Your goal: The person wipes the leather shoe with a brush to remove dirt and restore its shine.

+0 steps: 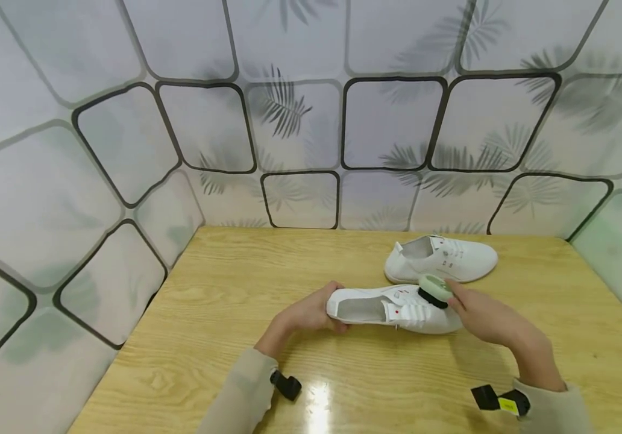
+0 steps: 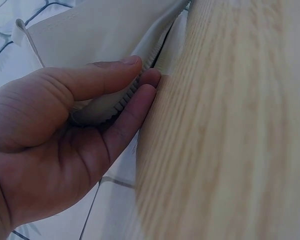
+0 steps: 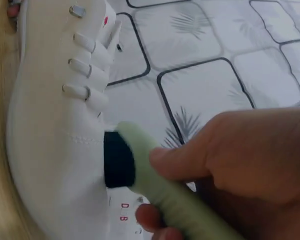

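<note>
A white lace-up shoe (image 1: 360,309) lies on the table, its toe pointing right. My left hand (image 1: 319,310) grips it at the heel; in the left wrist view the thumb (image 2: 107,77) lies on the upper and the fingers reach under the ridged sole (image 2: 117,107). In my right hand (image 1: 484,313) is a brush with a pale green handle (image 3: 165,195) and dark bristles (image 3: 119,160). The bristles touch the shoe's upper just ahead of the laces (image 3: 80,67). Part of the brush handle is hidden behind the right hand.
Just behind the held shoe stands a second white shoe (image 1: 474,259), also with its toe to the right. Both are on a light wood-grain table (image 1: 224,277). Patterned fabric walls (image 1: 300,138) rise at the back and sides.
</note>
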Motion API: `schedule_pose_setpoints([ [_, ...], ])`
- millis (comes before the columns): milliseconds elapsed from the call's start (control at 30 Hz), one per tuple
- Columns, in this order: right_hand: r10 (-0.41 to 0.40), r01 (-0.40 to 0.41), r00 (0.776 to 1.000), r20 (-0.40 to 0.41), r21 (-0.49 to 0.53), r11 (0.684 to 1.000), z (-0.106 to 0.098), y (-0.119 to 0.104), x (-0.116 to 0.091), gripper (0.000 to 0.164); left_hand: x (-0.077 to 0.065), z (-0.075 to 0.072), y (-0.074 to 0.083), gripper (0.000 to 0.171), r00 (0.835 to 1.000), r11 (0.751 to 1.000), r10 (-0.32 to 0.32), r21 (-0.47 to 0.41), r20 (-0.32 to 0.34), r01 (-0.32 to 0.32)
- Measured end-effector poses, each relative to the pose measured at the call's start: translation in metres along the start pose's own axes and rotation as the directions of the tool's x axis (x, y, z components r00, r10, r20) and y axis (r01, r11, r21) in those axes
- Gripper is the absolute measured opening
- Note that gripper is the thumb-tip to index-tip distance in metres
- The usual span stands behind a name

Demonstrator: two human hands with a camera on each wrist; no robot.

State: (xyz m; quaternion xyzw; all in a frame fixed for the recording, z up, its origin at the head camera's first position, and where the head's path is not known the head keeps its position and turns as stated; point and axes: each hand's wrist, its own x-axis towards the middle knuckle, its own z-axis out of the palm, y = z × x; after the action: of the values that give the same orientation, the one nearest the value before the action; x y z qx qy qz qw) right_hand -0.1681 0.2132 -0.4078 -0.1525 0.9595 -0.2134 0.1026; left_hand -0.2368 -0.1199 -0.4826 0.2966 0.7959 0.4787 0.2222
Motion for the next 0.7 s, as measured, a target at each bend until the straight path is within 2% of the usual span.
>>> schedule_pose_setpoints([
  [100,0.007,-0.007,1.0,-0.019,-0.022,1.0,0.002,-0.001,0.003,0.052,0.0,-0.001,0.001,0.069,1.0,1.0,-0.001,-0.002,0.003,0.001],
  [200,-0.038,0.037,0.999,-0.038,-0.035,0.999,0.004,-0.007,0.01,0.053,0.0,-0.003,-0.001,0.069,1.0,1.0,0.013,-0.002,-0.01,-0.013],
  [300,-0.086,0.085,0.996,-0.026,-0.038,0.996,0.003,-0.009,0.014,0.053,-0.002,-0.003,-0.006,0.068,1.0,1.0,0.015,-0.016,-0.02,-0.015],
  [400,-0.09,0.09,0.996,-0.005,-0.043,0.995,-0.001,-0.007,0.013,0.051,-0.005,-0.002,-0.011,0.068,1.0,1.0,0.004,-0.031,-0.026,-0.005],
  [567,-0.045,0.045,0.999,-0.013,-0.008,0.999,-0.001,-0.003,0.008,0.052,-0.004,0.001,-0.009,0.067,1.0,0.999,0.024,-0.032,-0.015,-0.024],
  [700,-0.083,0.085,0.996,-0.042,0.054,0.995,0.003,-0.006,0.004,0.054,0.0,0.003,-0.002,0.067,1.0,0.999,0.029,-0.036,0.002,-0.029],
])
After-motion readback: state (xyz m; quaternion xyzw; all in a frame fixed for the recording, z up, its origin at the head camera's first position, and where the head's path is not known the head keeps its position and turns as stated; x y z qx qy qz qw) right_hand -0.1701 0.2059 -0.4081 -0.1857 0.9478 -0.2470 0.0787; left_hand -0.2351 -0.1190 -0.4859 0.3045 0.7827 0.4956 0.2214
